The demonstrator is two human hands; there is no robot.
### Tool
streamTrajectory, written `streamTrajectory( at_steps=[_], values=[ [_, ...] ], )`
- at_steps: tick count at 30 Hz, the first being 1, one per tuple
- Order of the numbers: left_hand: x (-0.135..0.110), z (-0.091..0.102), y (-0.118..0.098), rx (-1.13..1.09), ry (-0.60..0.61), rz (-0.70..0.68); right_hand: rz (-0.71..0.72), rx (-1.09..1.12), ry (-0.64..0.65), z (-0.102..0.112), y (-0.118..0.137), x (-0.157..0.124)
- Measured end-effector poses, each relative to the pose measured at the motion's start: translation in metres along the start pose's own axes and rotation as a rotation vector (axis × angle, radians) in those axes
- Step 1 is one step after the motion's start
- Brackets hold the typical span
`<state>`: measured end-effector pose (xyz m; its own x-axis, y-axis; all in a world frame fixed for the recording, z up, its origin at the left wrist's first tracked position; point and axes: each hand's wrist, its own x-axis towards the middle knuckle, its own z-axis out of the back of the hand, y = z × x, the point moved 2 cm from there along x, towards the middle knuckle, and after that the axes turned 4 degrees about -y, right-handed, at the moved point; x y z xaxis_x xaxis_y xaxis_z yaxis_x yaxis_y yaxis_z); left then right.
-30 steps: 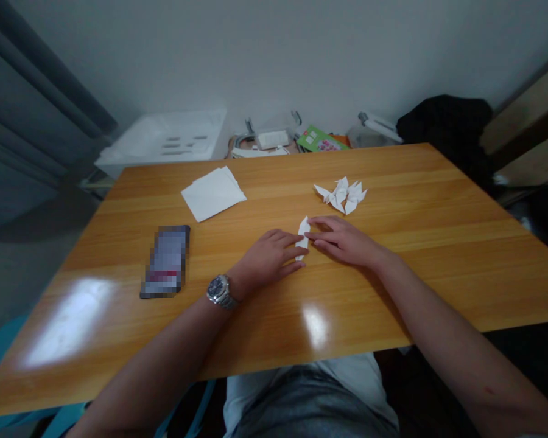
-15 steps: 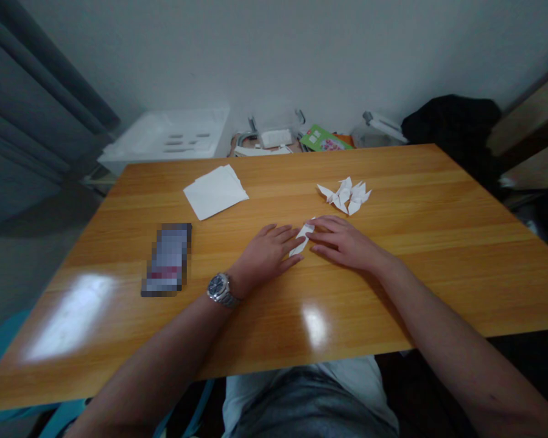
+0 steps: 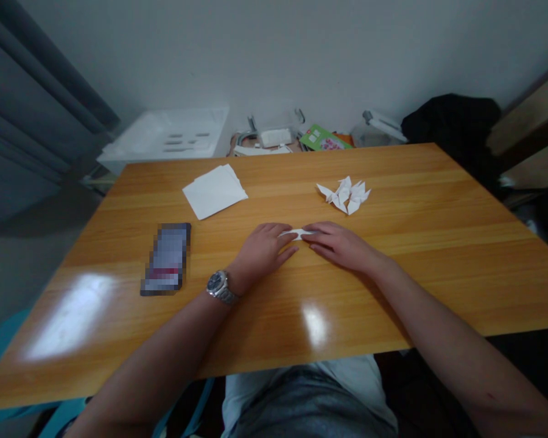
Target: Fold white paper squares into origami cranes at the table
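Note:
A small folded white paper (image 3: 295,233) lies flat on the wooden table (image 3: 393,274), turned sideways between my two hands. My left hand (image 3: 262,250), with a metal watch (image 3: 220,286) on its wrist, has its fingertips on the paper's left end. Pinching the right end are the fingertips of my right hand (image 3: 337,244). Both hands rest low on the tabletop, fingers held together. Most of the paper is hidden under my fingers.
A cluster of folded white paper figures (image 3: 346,195) sits beyond my right hand. A stack of white paper sheets (image 3: 214,191) lies at the far left, a phone (image 3: 167,258) at the near left. A white crate (image 3: 164,137) and clutter stand behind the table.
The folded paper has turned from upright to lying sideways between my fingertips. Both hands shifted slightly away from me with it.

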<state>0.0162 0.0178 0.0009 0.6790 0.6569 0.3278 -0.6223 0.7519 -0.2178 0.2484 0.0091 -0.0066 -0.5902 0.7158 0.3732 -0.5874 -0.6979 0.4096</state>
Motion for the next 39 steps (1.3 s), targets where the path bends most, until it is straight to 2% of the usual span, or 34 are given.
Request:
streamTrajectory(
  at_steps=[10,18,29,39],
  values=[
    [0.006,-0.006,0.008,-0.13,-0.033,0.048,-0.004,0.032,-0.058,-0.005,0.0,0.005],
    [0.007,-0.008,0.008,-0.09,-0.033,0.055,0.006,0.01,-0.066,-0.005,0.0,0.006],
    [0.009,-0.007,0.005,-0.074,-0.06,0.033,-0.062,0.012,-0.119,-0.01,-0.001,0.012],
    [0.009,-0.007,0.003,-0.093,-0.089,0.03,-0.058,0.077,-0.15,-0.013,-0.005,0.011]
  ],
)
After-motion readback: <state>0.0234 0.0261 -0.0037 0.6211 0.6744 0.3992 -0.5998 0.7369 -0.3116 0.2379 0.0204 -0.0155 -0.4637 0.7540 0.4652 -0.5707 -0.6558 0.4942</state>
